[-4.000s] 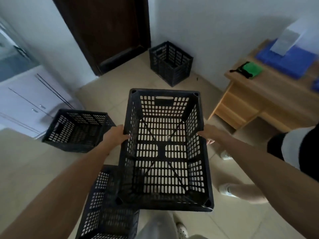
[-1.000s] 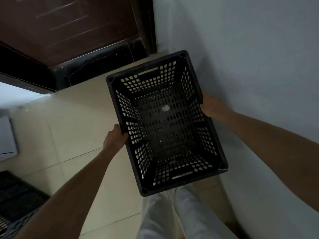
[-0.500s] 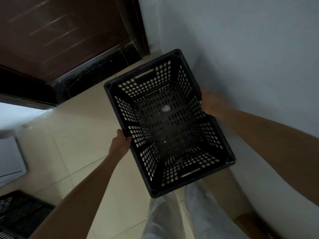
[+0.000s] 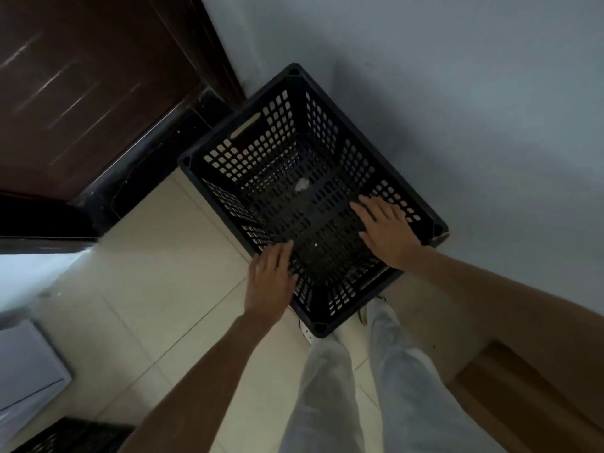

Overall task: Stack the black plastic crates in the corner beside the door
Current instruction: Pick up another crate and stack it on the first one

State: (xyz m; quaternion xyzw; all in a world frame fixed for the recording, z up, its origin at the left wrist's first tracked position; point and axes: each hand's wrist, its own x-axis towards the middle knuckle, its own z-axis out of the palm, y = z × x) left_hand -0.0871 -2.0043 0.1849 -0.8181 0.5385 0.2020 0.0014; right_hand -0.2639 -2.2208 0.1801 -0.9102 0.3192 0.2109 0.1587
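- My black plastic crate [image 4: 255, 148] sits open side up on the tiled floor [image 4: 157, 289], set diagonally in the view. The dark wooden door [image 4: 81, 86] is just beyond its far left end, and the grey wall [image 4: 457, 109] runs close along its right side.
- My left hand [image 4: 271, 282] lies over the crate's left rim near my end, fingers straight and together, gripping nothing.
- My right hand [image 4: 387, 230] is spread flat over the crate's inside by its right wall, fingers [image 4: 362, 209] splayed and holding nothing. I cannot tell whether it touches the plastic.
- A small pale scrap [image 4: 302, 184] shows through the lattice at the middle of the crate.
- My pale trousers [image 4: 327, 387] and a white shoe [image 4: 305, 330] stand just at the crate's near corner.
- Well behind the crate to its left, part of another black crate [image 4: 65, 436] lies on the floor beside a white cabinet [image 4: 26, 361].
- A wooden desk [image 4: 523, 387] stands behind the crate to its right, against the same wall.
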